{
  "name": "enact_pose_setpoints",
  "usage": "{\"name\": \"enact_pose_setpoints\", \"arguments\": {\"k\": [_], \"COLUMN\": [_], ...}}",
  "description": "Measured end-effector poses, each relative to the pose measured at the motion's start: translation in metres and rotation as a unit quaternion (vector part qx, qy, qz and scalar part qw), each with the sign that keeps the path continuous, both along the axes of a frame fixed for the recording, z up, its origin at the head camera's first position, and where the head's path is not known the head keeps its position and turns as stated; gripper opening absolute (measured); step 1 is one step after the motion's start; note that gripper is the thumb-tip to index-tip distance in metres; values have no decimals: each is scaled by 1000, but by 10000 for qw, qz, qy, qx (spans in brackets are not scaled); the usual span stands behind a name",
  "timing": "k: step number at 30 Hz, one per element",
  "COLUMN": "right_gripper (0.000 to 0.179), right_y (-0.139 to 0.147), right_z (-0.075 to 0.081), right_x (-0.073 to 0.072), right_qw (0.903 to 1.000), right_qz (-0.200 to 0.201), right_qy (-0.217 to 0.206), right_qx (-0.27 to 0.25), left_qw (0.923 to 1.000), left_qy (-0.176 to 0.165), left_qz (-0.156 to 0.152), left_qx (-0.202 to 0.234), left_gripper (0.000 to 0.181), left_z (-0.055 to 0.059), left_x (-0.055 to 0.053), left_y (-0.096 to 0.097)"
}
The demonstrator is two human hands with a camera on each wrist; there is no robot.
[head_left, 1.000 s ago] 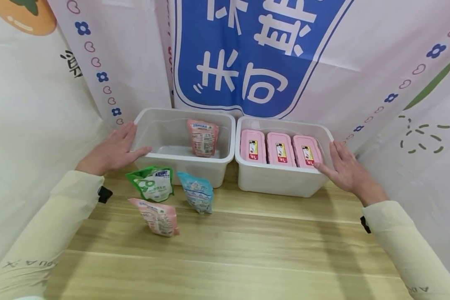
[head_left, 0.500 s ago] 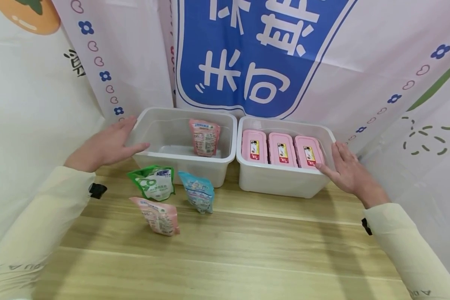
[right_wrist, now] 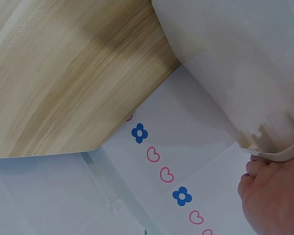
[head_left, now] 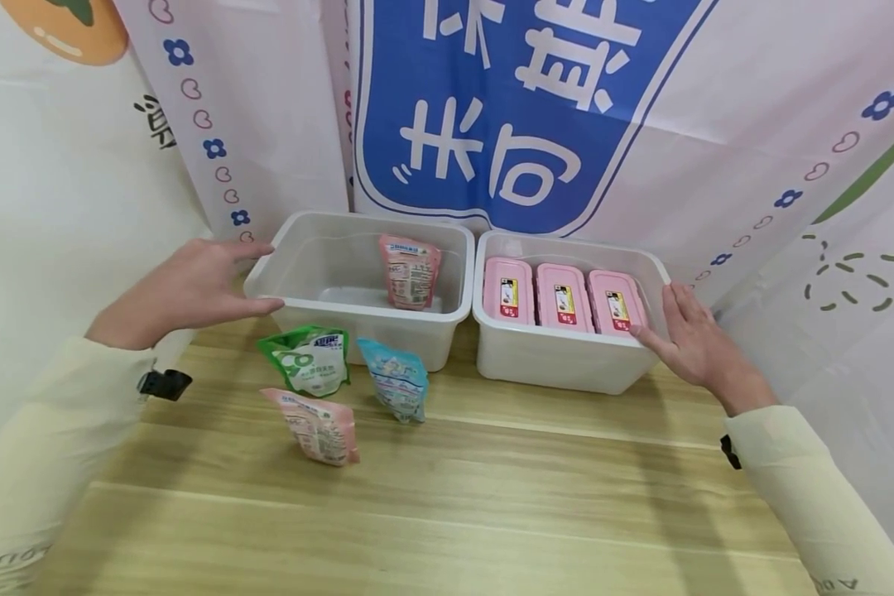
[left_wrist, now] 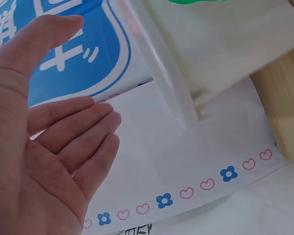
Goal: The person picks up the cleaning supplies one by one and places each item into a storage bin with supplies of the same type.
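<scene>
My left hand [head_left: 186, 290] is beside the left corner of a white plastic bin [head_left: 343, 310], fingers and thumb spread and holding nothing. The left wrist view has this hand [left_wrist: 63, 132] apart from the bin's rim [left_wrist: 166, 68]. A pink refill pouch [head_left: 411, 273] stands inside that bin. In front of it, on the table, are a green-and-white pouch [head_left: 314, 364], a blue pouch [head_left: 395, 381] and another pink pouch [head_left: 319, 428]. With fairly straight fingers, my right hand [head_left: 693, 343] rests on the right end of a second white bin [head_left: 559, 361], thumb over its front corner.
Three pink lidded boxes, the middle one [head_left: 564, 295] among them, stand side by side in the right bin. Both bins stand against a printed cloth backdrop [head_left: 283, 108] at the back of the wooden table [head_left: 492, 497]. Cloth also hangs at both sides.
My left hand has moved off the left bin's rim, leftward and slightly back, its thumb and fingers spreading apart. My right hand stays on the right bin. The camera view has shifted slightly.
</scene>
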State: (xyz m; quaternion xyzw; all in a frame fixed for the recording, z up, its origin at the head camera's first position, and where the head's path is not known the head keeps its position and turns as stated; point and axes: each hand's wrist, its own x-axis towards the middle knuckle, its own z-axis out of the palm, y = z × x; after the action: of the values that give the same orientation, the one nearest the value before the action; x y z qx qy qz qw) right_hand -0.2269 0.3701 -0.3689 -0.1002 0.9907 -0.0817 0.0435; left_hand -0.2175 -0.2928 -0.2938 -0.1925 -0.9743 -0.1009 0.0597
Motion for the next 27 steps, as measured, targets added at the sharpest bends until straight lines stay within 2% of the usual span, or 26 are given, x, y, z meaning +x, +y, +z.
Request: {"name": "enact_pose_setpoints", "arguments": {"k": [7,15,23,27], "right_gripper": [101,100,101,102], "right_y": [4,4,3,3], "right_z": [-1,-1,-1,-1], "right_x": [1,2,1,0], "right_qw": [9999,9999,9999,9999], "right_qz": [22,51,45,47], "right_qy": [62,24,45,41], "right_qx": [-93,-160,-130,-105], "left_qw": [9986,9936,9928,9919], "left_qy": [-375,-752,-749,-846], "left_qz": [68,-36,-449,-514], "left_qx": [364,845,817,799], "left_gripper": [70,57,43,42], "left_z": [1,-1,-10,-15], "left_x": [8,19,24,25], "left_y": [-4,0,3,5]}}
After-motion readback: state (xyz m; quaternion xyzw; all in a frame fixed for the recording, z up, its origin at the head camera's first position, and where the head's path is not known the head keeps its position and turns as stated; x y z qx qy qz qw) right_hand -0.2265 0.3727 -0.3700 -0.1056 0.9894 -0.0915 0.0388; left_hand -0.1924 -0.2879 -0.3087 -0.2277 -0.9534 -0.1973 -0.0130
